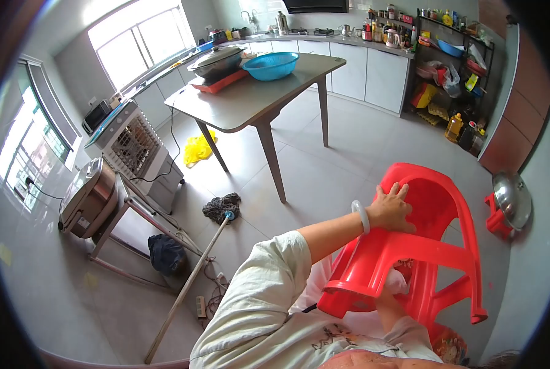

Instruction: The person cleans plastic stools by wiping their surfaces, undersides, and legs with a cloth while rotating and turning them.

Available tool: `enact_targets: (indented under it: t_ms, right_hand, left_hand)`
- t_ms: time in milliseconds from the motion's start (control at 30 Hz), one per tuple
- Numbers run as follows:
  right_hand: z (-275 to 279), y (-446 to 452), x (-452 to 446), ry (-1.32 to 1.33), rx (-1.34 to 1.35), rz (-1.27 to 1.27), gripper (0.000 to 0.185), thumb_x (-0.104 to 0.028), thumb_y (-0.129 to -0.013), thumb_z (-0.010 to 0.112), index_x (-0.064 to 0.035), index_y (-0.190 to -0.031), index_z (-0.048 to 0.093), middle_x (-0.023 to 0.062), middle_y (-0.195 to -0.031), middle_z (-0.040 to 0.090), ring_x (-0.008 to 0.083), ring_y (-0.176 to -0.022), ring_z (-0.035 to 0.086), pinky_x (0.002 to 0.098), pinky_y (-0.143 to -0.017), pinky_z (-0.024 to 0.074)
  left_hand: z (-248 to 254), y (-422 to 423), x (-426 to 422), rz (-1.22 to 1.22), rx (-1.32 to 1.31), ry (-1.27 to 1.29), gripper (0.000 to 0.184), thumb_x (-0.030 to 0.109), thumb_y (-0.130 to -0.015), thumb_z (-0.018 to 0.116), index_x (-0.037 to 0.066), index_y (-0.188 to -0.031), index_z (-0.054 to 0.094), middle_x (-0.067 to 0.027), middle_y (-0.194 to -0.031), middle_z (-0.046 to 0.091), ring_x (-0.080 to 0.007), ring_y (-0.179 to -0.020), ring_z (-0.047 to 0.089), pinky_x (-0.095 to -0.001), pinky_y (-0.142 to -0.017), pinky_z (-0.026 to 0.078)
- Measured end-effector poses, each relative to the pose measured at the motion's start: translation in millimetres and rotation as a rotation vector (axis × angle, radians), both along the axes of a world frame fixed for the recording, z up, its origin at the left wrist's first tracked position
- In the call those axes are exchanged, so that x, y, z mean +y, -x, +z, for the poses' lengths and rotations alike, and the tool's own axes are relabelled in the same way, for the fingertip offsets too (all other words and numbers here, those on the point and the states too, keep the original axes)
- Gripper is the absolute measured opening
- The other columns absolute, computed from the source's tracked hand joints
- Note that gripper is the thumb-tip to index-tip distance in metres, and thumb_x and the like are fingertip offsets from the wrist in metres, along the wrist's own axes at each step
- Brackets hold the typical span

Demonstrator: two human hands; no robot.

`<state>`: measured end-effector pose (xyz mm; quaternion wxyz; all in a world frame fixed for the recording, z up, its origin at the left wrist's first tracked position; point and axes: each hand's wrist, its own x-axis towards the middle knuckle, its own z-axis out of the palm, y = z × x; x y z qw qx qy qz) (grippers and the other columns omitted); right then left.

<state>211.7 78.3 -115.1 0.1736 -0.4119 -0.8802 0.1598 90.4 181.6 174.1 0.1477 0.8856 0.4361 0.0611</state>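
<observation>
A red plastic chair [419, 249] with armrests is tilted in front of me, close to my body. My left hand [393, 209], with a pale bangle on its wrist, holds the chair, its fingers spread over the red surface. Lower down, my right hand [387, 301] reaches in behind the chair's armrest and is partly hidden. A white cloth [396, 281] is bunched at its fingers, pressed close to the red plastic. Below the chair, a patterned, multicoloured item [448, 347] shows in part at the bottom edge.
A table [256, 101] bears a lidded pan [216, 61] and blue basin [271, 66]. A mop [189, 286] leans at left, near a rice cooker [87, 200] on a stand and an air cooler [130, 144]. At right are a metal lid [511, 200] and shelf rack [450, 74].
</observation>
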Motion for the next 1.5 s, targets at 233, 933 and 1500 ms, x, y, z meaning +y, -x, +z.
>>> enact_targets:
  t_ms: [233,933,1500]
  right_hand:
    - [1,14,-52,0.122,0.103,0.076,0.034,-0.030,-0.083,0.059,-0.0077,-0.108,0.062,0.0138,-0.111,0.062,0.0324,-0.104,0.058,0.0447,-0.089,0.0473]
    - [101,-125,68,-0.750,0.200,-0.587,0.016,-0.019,-0.090,0.055,-0.0056,-0.097,0.059,0.0059,-0.095,0.064,0.0237,-0.079,0.062,0.0373,-0.066,0.0488]
    - [-4,-161,115,-0.217,0.329,-0.553,0.052,-0.016,-0.079,0.064,-0.0085,-0.128,0.052,0.0142,-0.136,0.047,0.0320,-0.125,0.045,0.0407,-0.100,0.0409]
  left_hand:
    - [-1,1,4,0.007,0.018,0.013,0.063,0.061,-0.075,0.059,0.015,-0.117,0.066,-0.0242,-0.150,0.021,-0.0422,-0.140,0.016,-0.0716,-0.100,0.021]
    - [0,-2,9,0.061,-0.004,-0.021,0.053,0.056,-0.076,0.065,0.016,-0.110,0.068,-0.0207,-0.151,0.025,-0.0357,-0.141,0.019,-0.0689,-0.101,0.021]
    - [-1,-9,8,0.045,0.020,-0.058,0.051,0.056,-0.077,0.064,0.015,-0.108,0.069,-0.0219,-0.151,0.025,-0.0364,-0.140,0.021,-0.0687,-0.101,0.022]
